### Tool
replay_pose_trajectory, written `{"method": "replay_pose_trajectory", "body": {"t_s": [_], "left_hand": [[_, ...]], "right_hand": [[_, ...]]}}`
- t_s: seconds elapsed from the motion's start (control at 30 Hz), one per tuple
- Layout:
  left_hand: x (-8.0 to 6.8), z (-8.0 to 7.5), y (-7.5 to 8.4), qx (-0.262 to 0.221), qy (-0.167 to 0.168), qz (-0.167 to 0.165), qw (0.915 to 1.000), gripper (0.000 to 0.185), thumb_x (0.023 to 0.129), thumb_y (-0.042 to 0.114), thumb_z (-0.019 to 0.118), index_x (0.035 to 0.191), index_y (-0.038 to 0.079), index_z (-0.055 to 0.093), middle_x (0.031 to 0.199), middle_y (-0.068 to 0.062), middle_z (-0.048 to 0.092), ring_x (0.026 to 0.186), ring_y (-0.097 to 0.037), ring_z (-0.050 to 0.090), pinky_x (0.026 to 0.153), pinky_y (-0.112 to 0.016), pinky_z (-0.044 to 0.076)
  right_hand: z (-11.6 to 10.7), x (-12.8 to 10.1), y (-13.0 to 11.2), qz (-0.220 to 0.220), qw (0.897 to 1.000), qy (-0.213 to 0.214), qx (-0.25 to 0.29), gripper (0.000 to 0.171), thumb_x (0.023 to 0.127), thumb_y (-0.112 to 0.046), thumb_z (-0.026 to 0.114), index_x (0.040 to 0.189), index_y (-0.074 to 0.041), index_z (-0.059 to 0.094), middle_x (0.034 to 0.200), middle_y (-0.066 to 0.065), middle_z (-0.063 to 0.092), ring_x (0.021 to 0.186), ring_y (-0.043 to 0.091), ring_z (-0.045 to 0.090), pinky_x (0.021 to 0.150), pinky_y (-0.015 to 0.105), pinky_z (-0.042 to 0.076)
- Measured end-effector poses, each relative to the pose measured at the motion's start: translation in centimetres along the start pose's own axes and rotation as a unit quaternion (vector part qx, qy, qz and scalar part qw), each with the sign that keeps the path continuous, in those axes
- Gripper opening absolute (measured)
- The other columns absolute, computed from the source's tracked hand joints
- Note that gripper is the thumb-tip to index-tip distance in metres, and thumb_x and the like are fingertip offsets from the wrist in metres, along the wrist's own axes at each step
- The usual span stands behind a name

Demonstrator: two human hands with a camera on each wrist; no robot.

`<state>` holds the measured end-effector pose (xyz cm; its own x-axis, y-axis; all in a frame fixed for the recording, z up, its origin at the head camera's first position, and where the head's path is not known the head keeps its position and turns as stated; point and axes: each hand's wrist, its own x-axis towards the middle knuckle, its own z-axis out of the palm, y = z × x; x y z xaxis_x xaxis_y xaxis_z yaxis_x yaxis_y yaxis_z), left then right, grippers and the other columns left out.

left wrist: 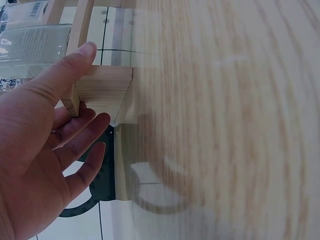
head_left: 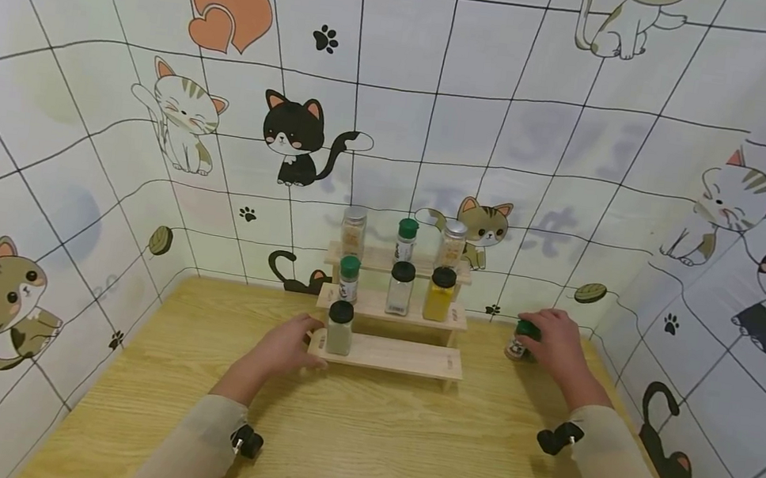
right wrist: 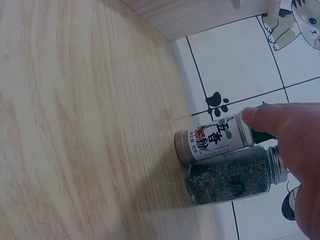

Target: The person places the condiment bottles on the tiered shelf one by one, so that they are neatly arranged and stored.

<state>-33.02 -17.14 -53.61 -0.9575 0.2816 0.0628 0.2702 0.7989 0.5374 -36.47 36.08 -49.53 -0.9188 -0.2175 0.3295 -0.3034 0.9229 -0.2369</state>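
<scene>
Head view: a three-step wooden rack (head_left: 404, 357) stands on the tabletop (head_left: 358, 443) between the two hands, with seven spice jars on its steps; the jars at the right hand show only as a green cap and a scrap of label.
Right wrist view: shows what the head view hides, namely two jars standing side by side and touching: a green-capped labelled jar (right wrist: 217, 140) and a clear jar of dark flakes (right wrist: 232, 177).
Left wrist view: shows the contact with the rack's end up close; a labelled jar appears at the frame's upper left.
Left hand (head_left: 287, 347): at the left end of the rack's lowest step, thumb laid along the top of the wooden end, straight fingers reaching under it; it grips nothing.
Right hand (head_left: 553, 344): well to the right of the rack, fingers curled over the cap of the green-capped labelled jar, thumb pressed on its neck.
Black-capped jar (head_left: 339, 328): on the lowest step, just beside the left hand.
Clear jar of dark flakes: below the right hand's thumb; whether the hand touches it cannot be told.
</scene>
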Motion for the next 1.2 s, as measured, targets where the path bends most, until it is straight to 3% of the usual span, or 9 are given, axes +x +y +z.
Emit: {"method": "replay_pose_trajectory", "body": {"t_s": [0.23, 0.47, 0.77, 1.0, 1.2], "left_hand": [[0.0, 0.1, 0.0, 0.004, 0.003, 0.002, 1.0, 0.075, 0.071, 0.044, 0.093, 0.132, 0.012, 0.063, 0.124, -0.004, 0.059, 0.105, -0.022, 0.064, 0.086, -0.042, 0.054], [-0.1, 0.1, 0.1, -0.002, -0.001, -0.001, 1.0, 0.075, 0.071, 0.043, 0.093, 0.132, 0.011, 0.063, 0.121, -0.002, 0.059, 0.105, -0.022, 0.063, 0.086, -0.043, 0.054], [0.0, 0.2, 0.0, 0.003, 0.004, -0.002, 1.0, 0.075, 0.071, 0.045, 0.093, 0.132, 0.013, 0.063, 0.123, -0.003, 0.058, 0.105, -0.022, 0.063, 0.086, -0.042, 0.054], [0.1, 0.3, -0.1, 0.003, -0.001, -0.012, 0.9999, 0.077, 0.071, 0.046, 0.092, 0.133, 0.014, 0.062, 0.127, -0.004, 0.058, 0.107, -0.022, 0.063, 0.088, -0.042, 0.054], [0.2, 0.3, -0.2, 0.001, 0.001, -0.011, 0.9999, 0.077, 0.071, 0.046, 0.092, 0.134, 0.014, 0.062, 0.125, -0.003, 0.058, 0.107, -0.022, 0.063, 0.088, -0.042, 0.054]], "right_hand": [[0.5, -0.5, -0.5, -0.021, 0.998, 0.036, 0.047, 0.045, 0.086, -0.017, 0.082, 0.128, -0.004, 0.068, 0.12, 0.022, 0.064, 0.121, 0.044, 0.045, 0.095, 0.066, 0.036], [0.6, -1.8, -2.9, -0.025, 0.991, 0.056, 0.116, 0.047, 0.089, -0.019, 0.08, 0.132, -0.006, 0.067, 0.121, 0.017, 0.064, 0.116, 0.038, 0.048, 0.09, 0.061, 0.043], [0.6, -3.1, -6.2, 0.004, 0.971, 0.085, 0.223, 0.044, 0.095, -0.023, 0.074, 0.136, -0.013, 0.063, 0.121, 0.006, 0.058, 0.106, 0.024, 0.06, 0.087, 0.048, 0.054], [0.6, -3.4, -8.2, 0.004, 0.954, 0.097, 0.284, 0.041, 0.097, -0.024, 0.071, 0.136, -0.014, 0.063, 0.121, 0.004, 0.056, 0.108, 0.019, 0.057, 0.082, 0.019, 0.054], [0.4, -3.3, -10.2, -0.033, 0.951, 0.083, 0.296, 0.04, 0.096, -0.019, 0.072, 0.135, -0.016, 0.064, 0.12, 0.004, 0.056, 0.102, 0.017, 0.058, 0.08, 0.023, 0.055]]}}
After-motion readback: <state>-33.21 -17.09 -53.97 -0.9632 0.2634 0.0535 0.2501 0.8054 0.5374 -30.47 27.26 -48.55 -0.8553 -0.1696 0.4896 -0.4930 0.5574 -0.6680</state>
